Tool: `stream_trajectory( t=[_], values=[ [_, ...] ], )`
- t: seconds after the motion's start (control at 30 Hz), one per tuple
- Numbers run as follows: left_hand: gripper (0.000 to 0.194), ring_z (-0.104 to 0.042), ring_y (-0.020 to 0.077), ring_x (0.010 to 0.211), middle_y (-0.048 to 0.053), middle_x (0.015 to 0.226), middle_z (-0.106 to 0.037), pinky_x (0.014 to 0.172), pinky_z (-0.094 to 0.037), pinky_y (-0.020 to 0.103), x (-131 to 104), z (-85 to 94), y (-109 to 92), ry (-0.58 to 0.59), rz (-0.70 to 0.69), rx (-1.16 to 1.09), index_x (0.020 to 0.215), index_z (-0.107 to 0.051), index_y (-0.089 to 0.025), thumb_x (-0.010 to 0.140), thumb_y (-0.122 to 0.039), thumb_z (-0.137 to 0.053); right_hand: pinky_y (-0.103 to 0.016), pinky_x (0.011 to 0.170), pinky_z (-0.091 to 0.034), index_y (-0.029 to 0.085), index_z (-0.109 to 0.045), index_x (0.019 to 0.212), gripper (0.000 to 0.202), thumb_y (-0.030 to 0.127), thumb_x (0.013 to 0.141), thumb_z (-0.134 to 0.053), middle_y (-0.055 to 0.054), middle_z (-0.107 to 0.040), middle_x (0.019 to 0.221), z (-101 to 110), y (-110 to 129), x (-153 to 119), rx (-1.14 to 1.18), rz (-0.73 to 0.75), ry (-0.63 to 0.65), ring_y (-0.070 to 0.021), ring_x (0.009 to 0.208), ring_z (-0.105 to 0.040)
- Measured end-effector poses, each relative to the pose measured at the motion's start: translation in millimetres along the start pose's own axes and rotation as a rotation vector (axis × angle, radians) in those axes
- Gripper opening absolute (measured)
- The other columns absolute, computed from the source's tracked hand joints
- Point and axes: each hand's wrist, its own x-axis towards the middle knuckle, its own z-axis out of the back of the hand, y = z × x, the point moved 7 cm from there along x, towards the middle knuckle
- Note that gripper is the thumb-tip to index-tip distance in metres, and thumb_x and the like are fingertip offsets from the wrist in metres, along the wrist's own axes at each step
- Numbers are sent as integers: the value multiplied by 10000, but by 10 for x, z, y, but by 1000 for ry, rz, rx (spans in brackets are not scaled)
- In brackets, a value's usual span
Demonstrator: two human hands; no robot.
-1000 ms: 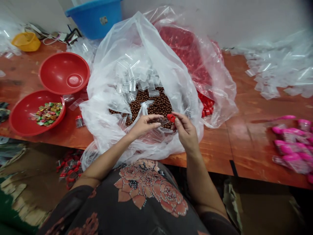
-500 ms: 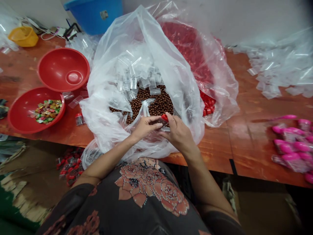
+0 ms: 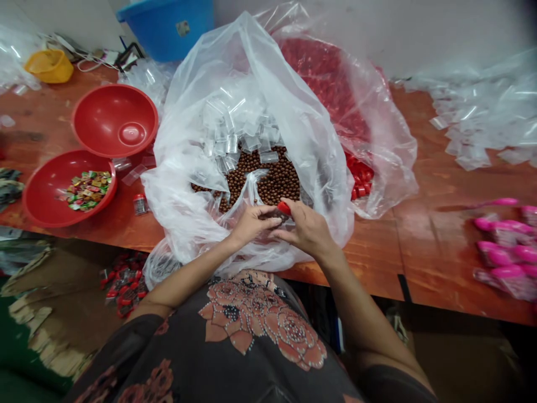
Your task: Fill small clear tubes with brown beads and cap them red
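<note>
My left hand [image 3: 254,225] is closed on the body of a small clear container [image 3: 282,217] with dark contents. Over its top, my right hand [image 3: 308,228] has its fingers on a red cap [image 3: 284,207]. Both hands are above the front edge of a large open plastic bag [image 3: 180,184]. Inside the bag lie brown balls [image 3: 279,179] and, behind them, a heap of clear empty containers [image 3: 226,134].
Two red bowls stand at the left, one plain [image 3: 115,120], one with wrapped sweets [image 3: 90,190]. A capped container [image 3: 140,205] is near them. Right of the bag are red caps [image 3: 359,178] in plastic; pink items [image 3: 509,246] lie far right.
The red cap now sits more plainly over the container between my hands, and my right fingers have shifted slightly on it. The whole view has moved a little.
</note>
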Motion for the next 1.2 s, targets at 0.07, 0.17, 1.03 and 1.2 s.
stream_trajectory(
  t=[0.07,0.17,1.03,1.2],
  values=[
    [368,-696,197,973,100,1107,-751,972,-522,390,-21,-10,-9,-10,0,14,1093,-753,-155,743,-269,-753,-407,766,-531,129,-417,1396,686,557,885,-578,-154,-658,1044,15,-5,-6,-26,-10,-4,-284,909,-628],
    [382,-685,203,1022,100,1149,-738,1004,-507,407,-69,2,-50,-46,-14,68,1135,-738,-167,768,-274,-730,-410,765,-526,106,-431,1395,700,568,888,-567,-160,-658,1027,35,2,-13,-55,-22,-14,-284,896,-621],
    [323,-673,201,993,97,1082,-736,945,-522,389,-140,50,-102,-91,-57,201,1093,-753,-182,788,-288,-729,-337,729,-522,164,-460,1400,543,461,952,-533,-105,-682,960,-23,53,-130,78,-128,-67,-220,847,-644],
    [304,-672,188,966,76,1068,-746,962,-512,388,-152,64,-39,-78,-39,173,1068,-760,-188,777,-270,-731,-396,757,-524,120,-388,1452,711,536,905,-571,-136,-665,974,-131,92,-122,-12,-60,-8,-261,867,-619]
  ],
)
